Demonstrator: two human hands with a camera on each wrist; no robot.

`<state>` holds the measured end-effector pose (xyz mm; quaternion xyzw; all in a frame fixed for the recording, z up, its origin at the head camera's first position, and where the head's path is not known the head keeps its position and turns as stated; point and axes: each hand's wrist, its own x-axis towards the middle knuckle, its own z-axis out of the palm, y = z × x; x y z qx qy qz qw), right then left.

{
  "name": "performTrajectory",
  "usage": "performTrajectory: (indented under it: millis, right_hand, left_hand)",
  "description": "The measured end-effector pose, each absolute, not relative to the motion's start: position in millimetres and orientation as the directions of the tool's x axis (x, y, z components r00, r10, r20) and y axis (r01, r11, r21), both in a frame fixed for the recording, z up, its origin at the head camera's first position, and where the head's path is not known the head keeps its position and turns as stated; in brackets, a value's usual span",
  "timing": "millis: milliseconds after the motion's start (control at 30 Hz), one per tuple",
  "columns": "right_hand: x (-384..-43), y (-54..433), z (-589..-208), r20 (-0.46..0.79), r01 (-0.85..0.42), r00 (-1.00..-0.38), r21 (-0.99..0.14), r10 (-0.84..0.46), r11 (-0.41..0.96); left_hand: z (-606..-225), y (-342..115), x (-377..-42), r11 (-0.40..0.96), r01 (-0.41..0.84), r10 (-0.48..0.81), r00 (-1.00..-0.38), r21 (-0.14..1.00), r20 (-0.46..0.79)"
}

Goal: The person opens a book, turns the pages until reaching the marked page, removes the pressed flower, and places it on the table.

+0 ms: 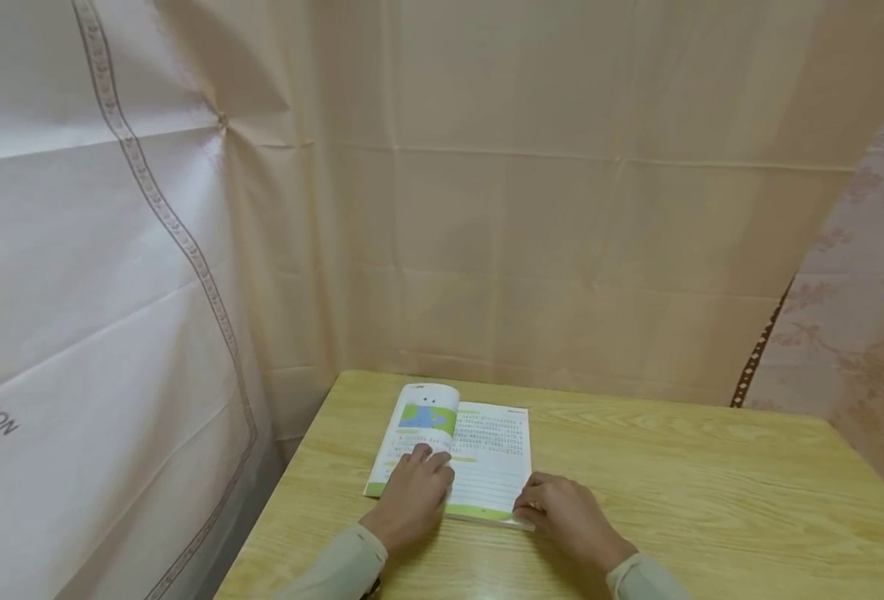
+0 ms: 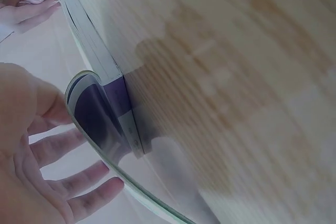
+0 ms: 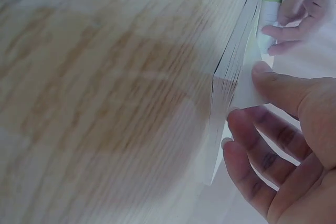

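An open book (image 1: 490, 492) lies on the wooden table, its left side curving up near the spine. The left page (image 1: 427, 414) bears a blue and green picture; the right one shows lines of print above ruled lines. My left hand (image 1: 415, 492) rests on the lower left page with its fingers spread and fairly straight. At the book's lower right corner, my right hand (image 1: 565, 512) pinches a page (image 3: 249, 90) between thumb and fingers. That corner is lifted off the stack of pages beneath, as the right wrist view shows.
The wooden table (image 1: 681, 483) extends to the right of the book. Behind it hangs a beige curtain (image 1: 561, 250). A pale sheet with a patterned band (image 1: 164, 208) hangs at the left, and a floral cloth (image 1: 846, 333) at the right.
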<state>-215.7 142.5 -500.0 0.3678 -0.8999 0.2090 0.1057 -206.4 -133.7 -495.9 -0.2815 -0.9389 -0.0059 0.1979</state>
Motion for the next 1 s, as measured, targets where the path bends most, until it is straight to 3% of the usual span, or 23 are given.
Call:
performTrajectory:
  millis: [467,667,1000]
  right_hand:
    - [-214,141,-500,0.325,-0.663,-0.748,-0.328,-0.578,0.673]
    - [-216,140,-497,0.327,-0.635,-0.771,-0.333,-0.547,0.697]
    - [-211,137,-492,0.342,-0.567,-0.82,-0.369,-0.46,0.736]
  left_hand:
    - [-495,-134,-211,0.863,0.504,0.485,-0.803,-0.042,0.345]
    - [-493,-131,-207,0.842,0.534,0.521,-0.764,-0.082,0.38]
    - [-497,-123,-204,0.864,0.466,0.503,-0.8,-0.188,0.328]
